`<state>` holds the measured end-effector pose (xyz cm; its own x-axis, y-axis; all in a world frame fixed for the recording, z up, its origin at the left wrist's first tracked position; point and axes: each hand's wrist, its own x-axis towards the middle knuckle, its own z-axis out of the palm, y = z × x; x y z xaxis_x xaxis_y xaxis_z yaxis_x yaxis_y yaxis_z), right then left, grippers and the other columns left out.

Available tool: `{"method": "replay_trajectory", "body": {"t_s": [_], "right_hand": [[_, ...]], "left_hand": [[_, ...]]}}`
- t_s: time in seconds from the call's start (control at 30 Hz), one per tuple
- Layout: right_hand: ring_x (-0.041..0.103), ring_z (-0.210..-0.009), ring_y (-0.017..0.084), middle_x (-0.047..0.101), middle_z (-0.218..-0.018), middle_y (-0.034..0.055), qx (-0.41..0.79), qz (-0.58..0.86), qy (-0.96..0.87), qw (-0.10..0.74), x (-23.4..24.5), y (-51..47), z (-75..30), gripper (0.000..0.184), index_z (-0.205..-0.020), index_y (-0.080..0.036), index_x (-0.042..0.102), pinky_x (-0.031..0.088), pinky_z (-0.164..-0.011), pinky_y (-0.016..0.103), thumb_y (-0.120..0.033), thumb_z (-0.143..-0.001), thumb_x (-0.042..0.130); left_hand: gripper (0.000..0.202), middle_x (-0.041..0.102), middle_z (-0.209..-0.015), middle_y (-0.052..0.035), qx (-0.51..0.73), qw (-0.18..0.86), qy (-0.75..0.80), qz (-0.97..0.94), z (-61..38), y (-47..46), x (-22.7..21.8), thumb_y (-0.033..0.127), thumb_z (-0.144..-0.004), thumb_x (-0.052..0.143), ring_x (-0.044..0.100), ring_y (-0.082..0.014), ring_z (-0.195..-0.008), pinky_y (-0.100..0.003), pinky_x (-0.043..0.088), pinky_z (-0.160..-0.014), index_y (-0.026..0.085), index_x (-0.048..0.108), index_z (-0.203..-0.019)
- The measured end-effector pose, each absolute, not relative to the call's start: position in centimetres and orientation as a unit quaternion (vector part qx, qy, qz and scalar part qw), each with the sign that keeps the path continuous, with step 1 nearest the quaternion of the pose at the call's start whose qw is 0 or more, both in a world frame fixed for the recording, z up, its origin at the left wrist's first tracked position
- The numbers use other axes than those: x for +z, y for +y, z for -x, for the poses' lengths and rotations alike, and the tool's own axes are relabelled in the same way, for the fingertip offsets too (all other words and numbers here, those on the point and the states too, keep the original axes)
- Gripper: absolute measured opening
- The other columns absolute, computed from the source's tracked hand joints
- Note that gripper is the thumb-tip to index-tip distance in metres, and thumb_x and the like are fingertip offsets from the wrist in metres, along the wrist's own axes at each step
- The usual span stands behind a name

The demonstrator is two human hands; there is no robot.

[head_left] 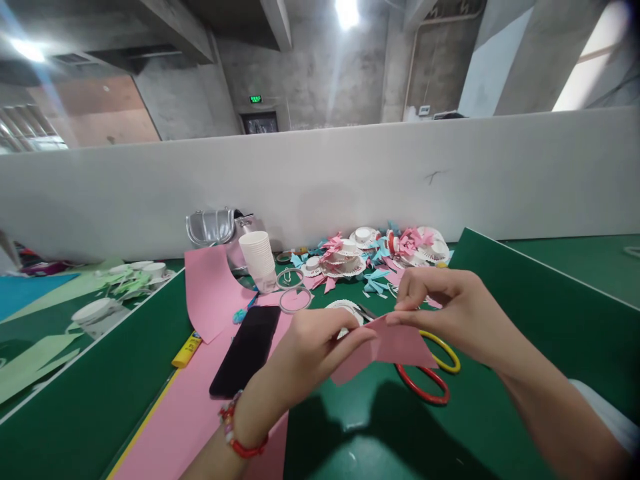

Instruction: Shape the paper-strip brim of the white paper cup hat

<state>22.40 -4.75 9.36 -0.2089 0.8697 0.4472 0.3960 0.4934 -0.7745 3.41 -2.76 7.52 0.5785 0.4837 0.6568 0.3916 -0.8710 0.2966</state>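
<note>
A small piece of pink paper (395, 347) is held above the green table (525, 313) between both hands. My left hand (315, 350) pinches its left edge with closed fingers; a red bead bracelet is on that wrist. My right hand (450, 303) pinches the upper right part of the paper with thumb and fingertips. Below the paper lie a red ring (425, 387) and a yellow ring (445, 350). A paper plate (345, 309) shows just behind my left fingers.
A black phone (246, 350) lies on a large pink sheet (195, 400), with a yellow glue stick (187, 350) beside it. A stack of white cups (259, 259) and a silver bag (213, 227) stand at the back. Several decorated paper plates (350, 260) lie by the grey partition.
</note>
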Motion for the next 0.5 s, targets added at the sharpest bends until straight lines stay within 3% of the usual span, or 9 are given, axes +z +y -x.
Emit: {"method": "replay_trajectory", "body": {"t_s": [0.17,0.27,0.37,0.5], "right_hand": [[0.048,-0.053,0.009,0.053,-0.057,-0.0027,0.236,0.363,-0.783,0.447,9.5,-4.7,-22.8,0.022,-0.052,-0.018,0.050,0.038,-0.048,0.021,-0.022,-0.066,0.066],[0.048,-0.053,0.010,0.053,-0.057,-0.0025,0.205,0.371,-0.781,0.459,9.5,-4.7,-23.2,0.019,-0.054,-0.019,0.051,0.038,-0.048,0.022,-0.020,-0.067,0.065],[0.052,-0.060,0.013,0.057,-0.062,-0.0003,0.139,0.420,-0.755,0.484,9.4,-4.6,-23.9,0.011,-0.061,-0.020,0.056,0.041,-0.055,0.025,-0.022,-0.070,0.061],[0.055,-0.074,0.017,0.061,-0.078,0.0027,0.054,0.517,-0.678,0.520,8.1,-4.6,-24.2,0.005,-0.072,-0.021,0.059,0.043,-0.068,0.030,-0.023,-0.074,0.055]], "left_hand": [[0.042,0.027,-0.038,0.0082,0.413,-0.085,0.203,-0.884,-2.6,-2.1,7.2,0.035,-0.073,0.056,0.023,-0.0059,-0.039,-0.023,0.019,-0.038,0.017,0.035,-0.042],[0.033,0.036,-0.044,0.0068,0.353,-0.019,0.222,-0.909,-1.9,-1.8,7.5,0.031,-0.076,0.054,0.029,-0.0060,-0.042,-0.020,0.024,-0.039,0.017,0.041,-0.049],[0.015,0.048,-0.058,0.0029,0.295,0.054,0.263,-0.917,-1.3,-1.8,8.1,0.017,-0.081,0.045,0.040,-0.0075,-0.052,-0.019,0.032,-0.047,0.016,0.050,-0.068],[0.019,0.045,-0.055,0.0016,0.341,-0.030,0.277,-0.898,-1.7,-2.1,7.8,0.012,-0.080,0.041,0.038,-0.0098,-0.051,-0.023,0.031,-0.049,0.016,0.046,-0.062]]}}
